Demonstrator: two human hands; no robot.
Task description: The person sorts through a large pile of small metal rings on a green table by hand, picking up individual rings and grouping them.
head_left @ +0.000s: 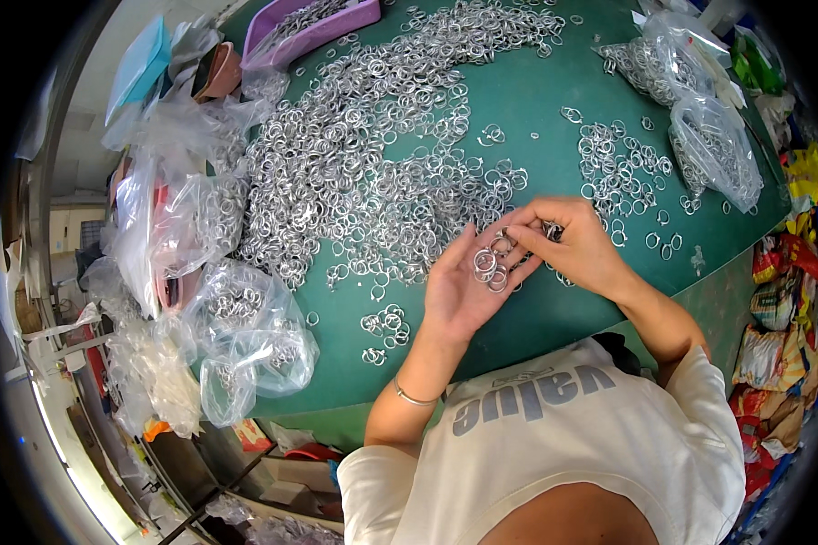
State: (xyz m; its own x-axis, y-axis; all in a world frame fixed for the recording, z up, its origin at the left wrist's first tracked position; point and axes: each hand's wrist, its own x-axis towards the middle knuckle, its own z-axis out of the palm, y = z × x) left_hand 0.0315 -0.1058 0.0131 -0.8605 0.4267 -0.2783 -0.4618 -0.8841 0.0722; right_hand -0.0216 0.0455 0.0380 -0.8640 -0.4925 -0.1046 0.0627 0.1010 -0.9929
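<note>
My left hand (457,289) is palm up with its fingers stretched out, holding a few small silver metal rings (487,265) on the palm and fingers. Over its fingertips, my right hand (574,238) bends inward, thumb and fingers pinching a metal ring (503,243). More rings show partly under the curled right fingers; how many it holds is hidden. Many of the rings carry a small tab. A large heap of loose rings (336,168) lies just beyond and left of my hands, and a smaller scattered group (620,168) lies beyond the right hand.
The green tabletop (527,91) carries everything. Clear plastic bags of rings stand at the left (245,313) and far right (713,145). At the back left sits a purple tray (314,34) of metal parts. A small ring cluster (386,327) lies near my left forearm. Colourful packages (777,309) line the right side.
</note>
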